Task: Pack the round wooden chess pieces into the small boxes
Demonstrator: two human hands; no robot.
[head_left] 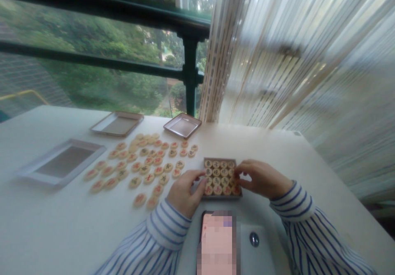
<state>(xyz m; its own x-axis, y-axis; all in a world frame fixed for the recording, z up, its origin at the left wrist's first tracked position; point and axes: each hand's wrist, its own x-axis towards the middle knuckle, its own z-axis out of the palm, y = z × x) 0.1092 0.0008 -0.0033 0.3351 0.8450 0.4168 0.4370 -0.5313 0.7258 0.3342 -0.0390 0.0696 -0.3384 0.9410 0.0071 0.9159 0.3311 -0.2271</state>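
A small shallow box holds rows of round wooden xiangqi pieces, with black characters in the upper rows and red in the bottom row. At its left edge is my left hand, thumb and index finger curled over the rim, the tips touching the leftmost pieces. Across from it, my right hand has thumb and fingers bent in a pinch at the right edge, against the right column. Its fingertips cover part of that column, so what they hold is unclear. Loose xiangqi pieces, red and black, lie flat left of the box.
A white tray or lid lies at the left, with another shallow tray and a smaller clear lid farther back. Near me are a phone and a pale flat object with a dark oval. String curtains hang behind the table.
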